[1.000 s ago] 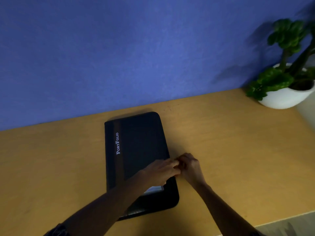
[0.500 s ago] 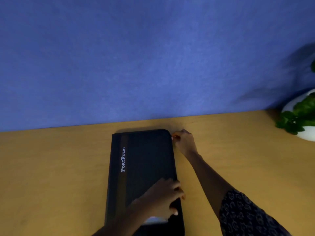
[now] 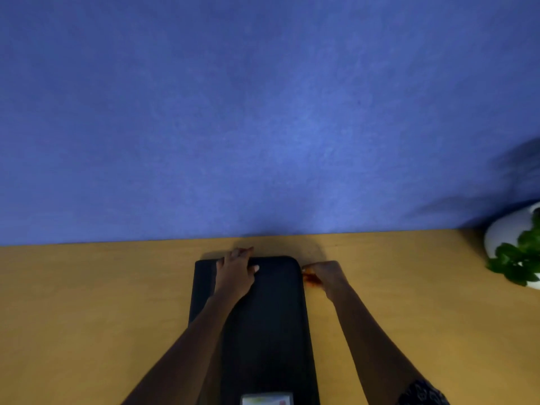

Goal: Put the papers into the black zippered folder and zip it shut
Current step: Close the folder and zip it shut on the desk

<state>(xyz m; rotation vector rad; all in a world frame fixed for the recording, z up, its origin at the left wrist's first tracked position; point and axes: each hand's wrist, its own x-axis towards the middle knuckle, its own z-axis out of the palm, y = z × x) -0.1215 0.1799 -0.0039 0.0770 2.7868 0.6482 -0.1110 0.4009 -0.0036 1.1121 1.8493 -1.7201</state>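
Zipping is underway: the left hand (image 3: 235, 271) presses flat on the folder (image 3: 268, 317) while the right hand (image 3: 323, 274) pinches what looks like the zipper pull at its far corner, needing a steady pull around the bend.

Bare forearms; right sleeve (image 3: 422, 393) dark, pale patterned print.

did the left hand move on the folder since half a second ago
Yes. The left hand has gone from the near part of the black folder up to its far edge by the blue wall; the right hand stays at the far right corner.
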